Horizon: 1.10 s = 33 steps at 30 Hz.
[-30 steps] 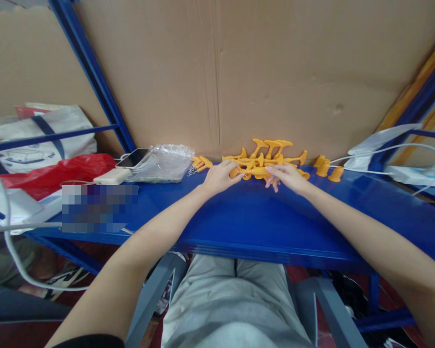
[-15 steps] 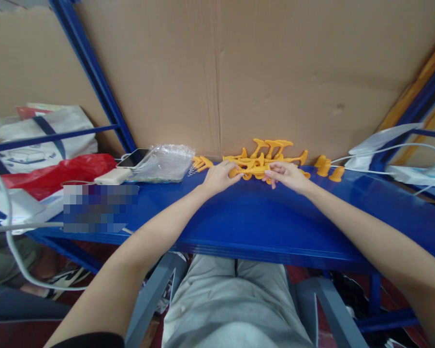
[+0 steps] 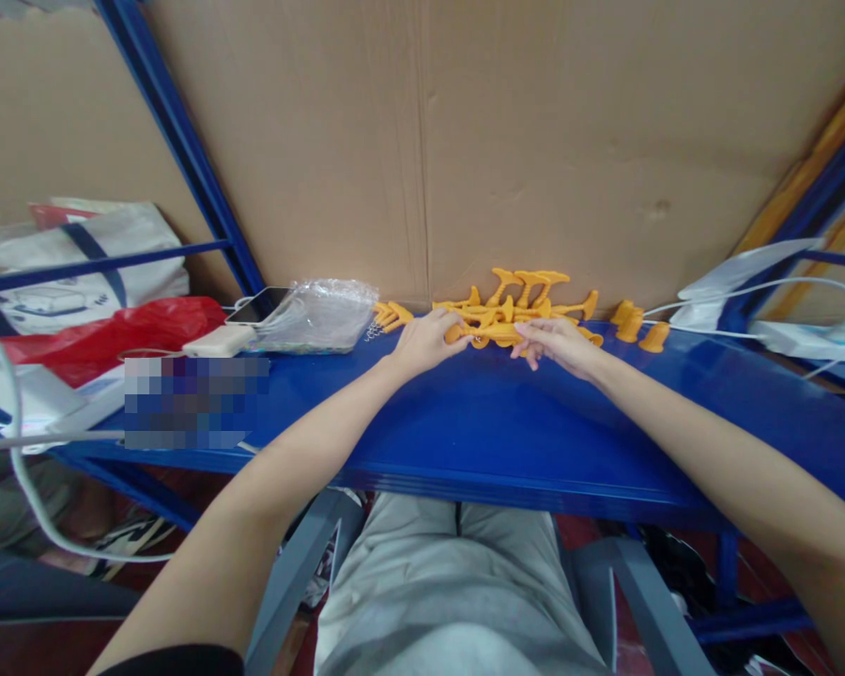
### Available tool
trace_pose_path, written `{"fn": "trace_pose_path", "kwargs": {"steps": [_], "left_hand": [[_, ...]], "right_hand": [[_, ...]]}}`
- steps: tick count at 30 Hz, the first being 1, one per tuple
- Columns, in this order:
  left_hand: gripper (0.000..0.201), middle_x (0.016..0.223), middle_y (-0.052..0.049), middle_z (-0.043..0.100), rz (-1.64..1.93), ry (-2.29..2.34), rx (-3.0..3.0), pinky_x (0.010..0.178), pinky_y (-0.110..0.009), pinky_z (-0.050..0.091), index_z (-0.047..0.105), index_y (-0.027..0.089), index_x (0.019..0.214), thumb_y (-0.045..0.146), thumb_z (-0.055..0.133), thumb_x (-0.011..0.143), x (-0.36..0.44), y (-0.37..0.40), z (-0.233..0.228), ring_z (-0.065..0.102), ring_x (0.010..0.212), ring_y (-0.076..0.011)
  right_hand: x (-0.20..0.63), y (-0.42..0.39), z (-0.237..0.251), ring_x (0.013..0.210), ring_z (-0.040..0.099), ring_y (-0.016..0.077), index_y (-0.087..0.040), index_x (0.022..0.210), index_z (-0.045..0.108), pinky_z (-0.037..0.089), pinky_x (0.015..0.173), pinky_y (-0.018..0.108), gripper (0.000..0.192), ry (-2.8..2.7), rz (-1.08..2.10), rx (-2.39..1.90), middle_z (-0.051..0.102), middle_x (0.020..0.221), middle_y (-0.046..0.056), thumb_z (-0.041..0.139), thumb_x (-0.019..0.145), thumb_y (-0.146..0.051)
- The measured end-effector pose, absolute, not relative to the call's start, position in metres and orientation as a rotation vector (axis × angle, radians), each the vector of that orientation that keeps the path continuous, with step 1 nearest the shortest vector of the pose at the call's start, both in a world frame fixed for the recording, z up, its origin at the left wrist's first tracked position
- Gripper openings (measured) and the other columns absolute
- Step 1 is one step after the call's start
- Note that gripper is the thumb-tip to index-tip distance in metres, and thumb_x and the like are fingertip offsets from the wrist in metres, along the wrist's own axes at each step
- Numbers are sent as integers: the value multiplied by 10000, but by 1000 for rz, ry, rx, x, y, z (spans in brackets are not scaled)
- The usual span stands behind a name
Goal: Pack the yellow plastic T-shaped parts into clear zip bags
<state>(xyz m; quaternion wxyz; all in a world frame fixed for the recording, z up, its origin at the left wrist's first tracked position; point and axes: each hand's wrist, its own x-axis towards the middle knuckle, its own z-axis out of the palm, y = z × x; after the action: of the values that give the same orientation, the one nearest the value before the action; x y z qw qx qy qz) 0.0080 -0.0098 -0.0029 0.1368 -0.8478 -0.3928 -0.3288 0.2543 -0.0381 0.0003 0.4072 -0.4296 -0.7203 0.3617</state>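
Note:
Between my hands lies a yellow plastic piece [image 3: 491,332] with a round end and a long body. My left hand [image 3: 428,343] is closed on its left, round end. The fingers of my right hand [image 3: 553,343] are bent and pinched at its other end; a small metal ring seems to show beside it. Right behind is a pile of yellow T-shaped plastic pieces [image 3: 533,289], some leaning on the cardboard. Several finger-like yellow pieces [image 3: 392,316] with small metal chains lie left of my left hand. Further right stand a few short yellow rounded caps [image 3: 629,324].
The blue shelf [image 3: 457,422] runs across in front of me, with cardboard [image 3: 570,141] behind. To the left are a clear plastic bag [image 3: 324,319], a phone [image 3: 260,306], a white box [image 3: 220,342] and a red bag [image 3: 127,333]. White cables [image 3: 767,282] hang at right.
My right hand has shifted slightly at its end of the yellow piece, its fingers closing in more. My left hand holds nearly the same place.

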Motion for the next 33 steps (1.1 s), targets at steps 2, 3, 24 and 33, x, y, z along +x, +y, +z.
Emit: {"fn": "trace_pose_path", "kwargs": {"steps": [2, 3, 24, 33], "left_hand": [[227, 974, -78, 702, -951, -1147, -2457, 706, -281, 487, 677, 176, 956, 379, 639, 863, 9, -10, 0, 659, 883, -202], [227, 961, -74, 707, -959, -1152, -2462, 712, -283, 487, 679, 177, 944, 384, 635, 863, 10, -10, 1, 659, 879, -202], [180, 735, -32, 717, -1096, -1168, -2719, 654, -284, 448, 677, 169, 790, 345, 659, 826, 16, -12, 5, 632, 697, -177], [185, 869, -49, 714, -1073, -1028, -2580, 723, -296, 470, 678, 182, 866, 361, 666, 822, 15, -12, 3, 649, 822, -196]], "right_hand": [[257, -36, 0, 572, 631, 168, -158, 913, 649, 500, 555, 328, 556, -1939, 674, -1110, 734, 881, 122, 548, 824, -698], [257, -36, 0, 685, 669, 206, -165, 1010, 651, 525, 626, 362, 565, -1997, 481, -1101, 730, 979, 132, 553, 826, -690], [253, -36, 6, 874, 622, 259, -144, 1063, 698, 335, 848, 406, 361, -2410, -842, -910, 731, 941, 145, 413, 986, -352], [254, -39, 16, 773, 629, 225, -186, 884, 730, 357, 798, 369, 325, -2412, -421, -888, 737, 829, 95, 538, 918, -446]]}}
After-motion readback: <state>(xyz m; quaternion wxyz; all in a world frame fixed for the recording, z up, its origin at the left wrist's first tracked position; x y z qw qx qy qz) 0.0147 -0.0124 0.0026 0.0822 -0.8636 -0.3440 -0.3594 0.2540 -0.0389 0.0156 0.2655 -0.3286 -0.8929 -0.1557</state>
